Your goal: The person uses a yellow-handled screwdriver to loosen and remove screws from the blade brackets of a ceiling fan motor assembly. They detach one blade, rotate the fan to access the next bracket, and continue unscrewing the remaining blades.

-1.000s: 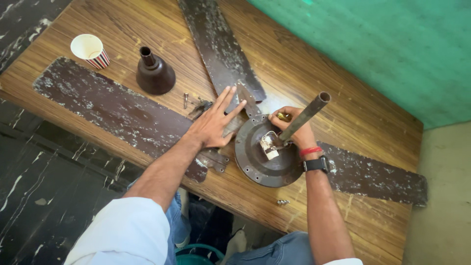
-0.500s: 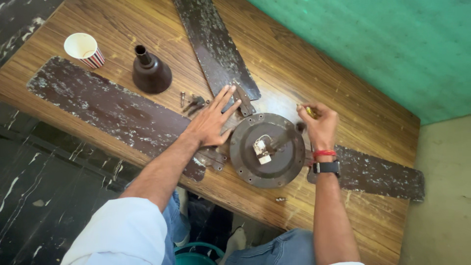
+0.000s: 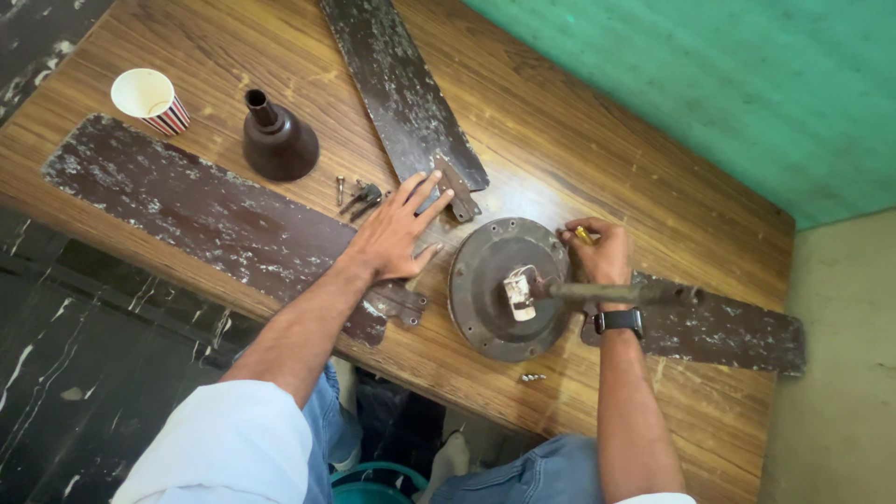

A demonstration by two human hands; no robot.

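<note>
Wooden table [image 3: 653,201] fills most of the view, with a green wall beyond it and dark marbled floor at the near left. On it lies a round fan motor [image 3: 499,285], its rod [image 3: 621,292] sticking out to the right and a small white part at its middle. Three worn dark blades spread around it: one [image 3: 201,219] to the left, one [image 3: 401,93] toward the far edge, one [image 3: 723,327] to the right.

Left hand [image 3: 397,233] lies flat on the table just left of the motor, fingers spread apart, holding nothing; its fingertips come close to the far blade's bracket. Right hand [image 3: 602,254], a watch on its wrist, sits at the motor's right rim with fingers curled together around a small yellow thing [image 3: 583,234]; what that is cannot be told.

Loose screws [image 3: 359,196] lie just beyond the left hand. A brown bell-shaped cover [image 3: 278,142] stands farther left, a striped paper cup [image 3: 149,101] beyond it. One more screw [image 3: 532,378] lies near the table's front edge.
</note>
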